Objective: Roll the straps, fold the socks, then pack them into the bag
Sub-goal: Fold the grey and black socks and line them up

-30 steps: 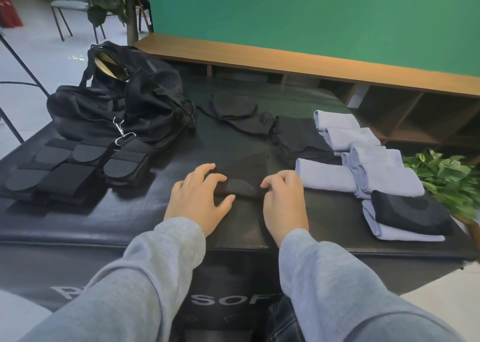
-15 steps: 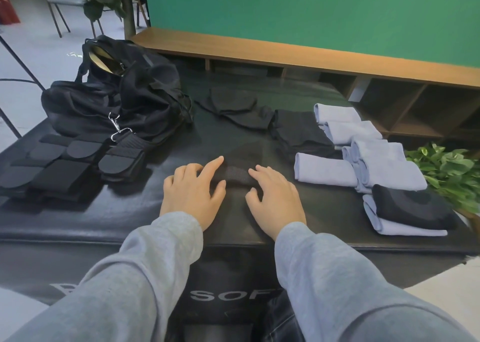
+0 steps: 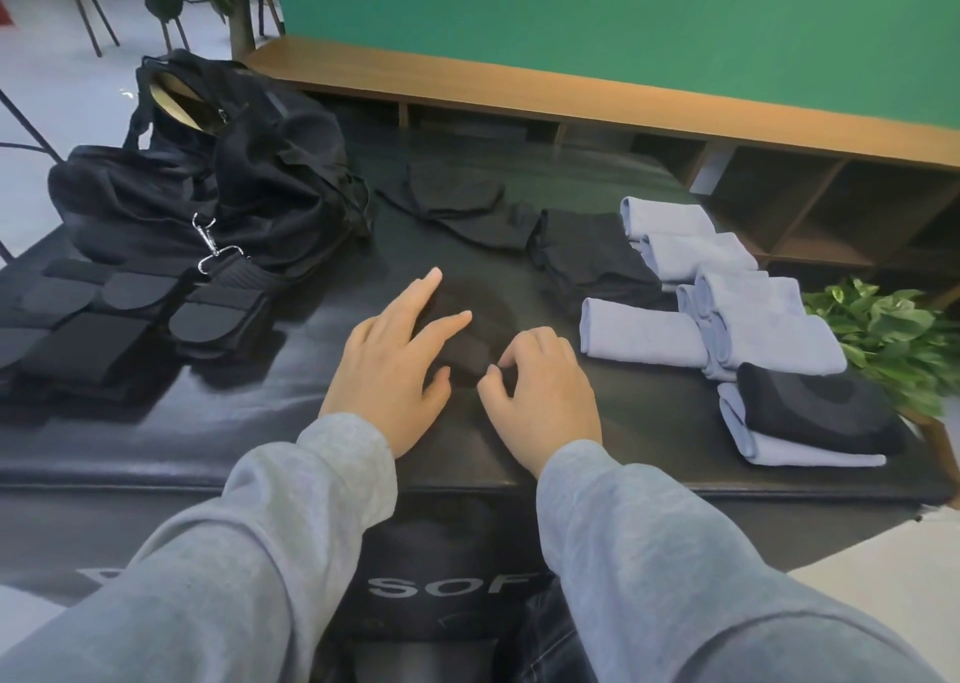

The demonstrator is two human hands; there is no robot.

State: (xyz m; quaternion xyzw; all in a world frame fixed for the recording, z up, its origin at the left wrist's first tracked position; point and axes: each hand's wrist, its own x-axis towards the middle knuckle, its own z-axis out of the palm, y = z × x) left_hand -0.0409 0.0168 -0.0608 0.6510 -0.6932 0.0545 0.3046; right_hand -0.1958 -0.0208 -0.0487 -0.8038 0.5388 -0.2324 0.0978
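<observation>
A black sock [image 3: 470, 337] lies on the black table [image 3: 291, 422] between my hands. My left hand [image 3: 392, 370] rests flat on its left part, fingers straight and spread. My right hand [image 3: 540, 386] has curled fingers and pinches the sock's near right edge. Unfolded black socks [image 3: 457, 199] and a stack of black socks [image 3: 587, 256] lie further back. Folded light-blue socks [image 3: 717, 308] sit at the right, one with a black folded sock [image 3: 810, 402] on top. The open black bag [image 3: 208, 178] stands at the back left. Rolled black straps [image 3: 130, 313] lie in front of it.
A metal clip [image 3: 210, 241] hangs from the bag's strap onto the straps. A wooden shelf unit [image 3: 675, 116] runs behind the table under a green wall. A leafy plant [image 3: 893, 329] stands off the table's right edge. Chairs stand at the far left.
My left hand has slid forward over the sock with its fingers stretched out. My right hand's fingers have curled and now pinch the sock's edge.
</observation>
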